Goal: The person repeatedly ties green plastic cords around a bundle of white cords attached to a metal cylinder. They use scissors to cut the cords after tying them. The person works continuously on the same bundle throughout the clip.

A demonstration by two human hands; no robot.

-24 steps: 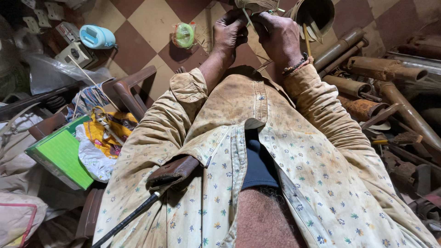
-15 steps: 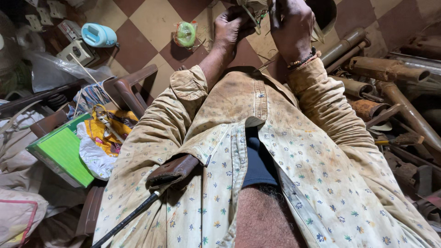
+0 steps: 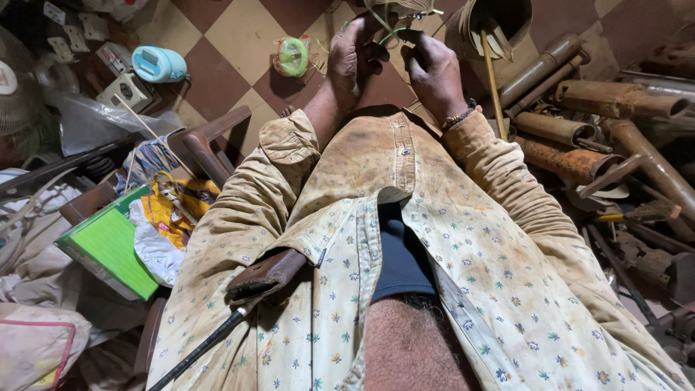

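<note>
A thin green wire point(image 3: 391, 32) curves between the two hands at the top of the view, running up to a straw-coloured bundle point(image 3: 402, 6) cut off by the frame's edge. The left hand point(image 3: 355, 54) has its fingers curled around the wire; the right hand point(image 3: 434, 69) pinches it between thumb and fingertips. Both forearms reach out of rolled, stained floral sleeves point(image 3: 289, 145). Just left of the left hand a green roll in clear wrap point(image 3: 292, 56) lies on the checkered tile floor point(image 3: 232, 36). Right of the right hand stands a round tin of sticks point(image 3: 492, 25), with rusty metal pipes point(image 3: 572, 130) beyond it.
</note>
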